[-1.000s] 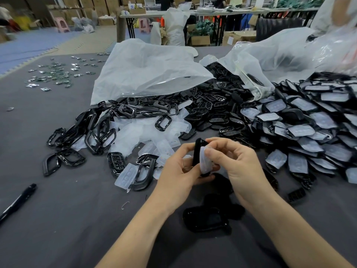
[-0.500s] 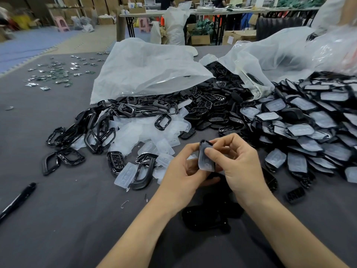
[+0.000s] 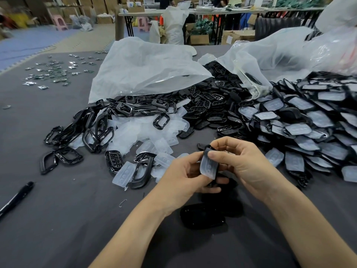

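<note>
Both left hand and right hand pinch a frosted, round-dimpled translucent rubber pad against a black plastic shell.

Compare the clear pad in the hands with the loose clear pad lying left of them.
The held pad stands nearly upright; the loose pad lies flat on the cloth. The held pad backs onto a black shell, gripped by left hand and right hand; the loose pad is bare, untouched. Both are translucent with round bumps.

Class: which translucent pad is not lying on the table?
The pad held up between the left hand and right hand, against a black shell; the rest lie in heaps.
</note>
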Demonstrator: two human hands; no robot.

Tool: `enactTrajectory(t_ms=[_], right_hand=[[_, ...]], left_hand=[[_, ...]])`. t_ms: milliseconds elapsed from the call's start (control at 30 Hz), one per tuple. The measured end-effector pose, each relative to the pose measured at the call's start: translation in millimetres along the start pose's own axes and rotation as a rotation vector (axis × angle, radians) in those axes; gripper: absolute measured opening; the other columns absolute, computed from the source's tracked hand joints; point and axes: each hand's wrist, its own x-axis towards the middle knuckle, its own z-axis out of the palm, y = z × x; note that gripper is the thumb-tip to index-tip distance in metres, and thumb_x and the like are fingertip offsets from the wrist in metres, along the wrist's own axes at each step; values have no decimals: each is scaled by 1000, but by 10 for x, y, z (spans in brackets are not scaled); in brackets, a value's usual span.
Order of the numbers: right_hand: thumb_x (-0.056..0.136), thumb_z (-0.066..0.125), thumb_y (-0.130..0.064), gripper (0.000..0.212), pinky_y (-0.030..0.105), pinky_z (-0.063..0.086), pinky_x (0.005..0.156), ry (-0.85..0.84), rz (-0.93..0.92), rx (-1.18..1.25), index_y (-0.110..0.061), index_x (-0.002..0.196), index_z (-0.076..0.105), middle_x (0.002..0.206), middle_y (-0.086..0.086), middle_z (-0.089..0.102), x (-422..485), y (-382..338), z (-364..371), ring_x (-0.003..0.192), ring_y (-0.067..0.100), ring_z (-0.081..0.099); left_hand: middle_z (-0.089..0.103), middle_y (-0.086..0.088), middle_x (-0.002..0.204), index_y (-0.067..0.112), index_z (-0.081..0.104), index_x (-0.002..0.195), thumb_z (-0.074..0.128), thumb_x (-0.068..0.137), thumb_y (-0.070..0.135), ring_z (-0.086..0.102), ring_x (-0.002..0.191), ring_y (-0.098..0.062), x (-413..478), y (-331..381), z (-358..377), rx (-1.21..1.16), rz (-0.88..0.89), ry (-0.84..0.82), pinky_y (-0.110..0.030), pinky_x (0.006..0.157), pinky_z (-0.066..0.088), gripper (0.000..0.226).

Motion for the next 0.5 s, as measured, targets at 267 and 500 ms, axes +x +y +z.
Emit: enactTrajectory(t_ms=[267, 500], right_hand=[[65, 68, -15, 16, 22, 55, 60, -105, 30, 41, -8, 79, 72, 75, 9, 71, 25, 2, -52, 66, 16, 66], [64, 70, -15, 16, 19, 53, 58, -10, -33, -5, -8, 79, 72, 72, 10, 70, 24, 8, -12, 64, 14, 63]], left_hand=[[70, 8, 75, 11, 64, 106, 58, 87, -4, 66, 67, -9, -1, 18, -25, 65, -18, -31, -18, 59, 52, 24], [71, 1, 73, 21, 76, 90, 66, 79, 13, 65, 59, -11, 33, -15, -21, -84, -33, 46, -18, 58, 54, 17]])
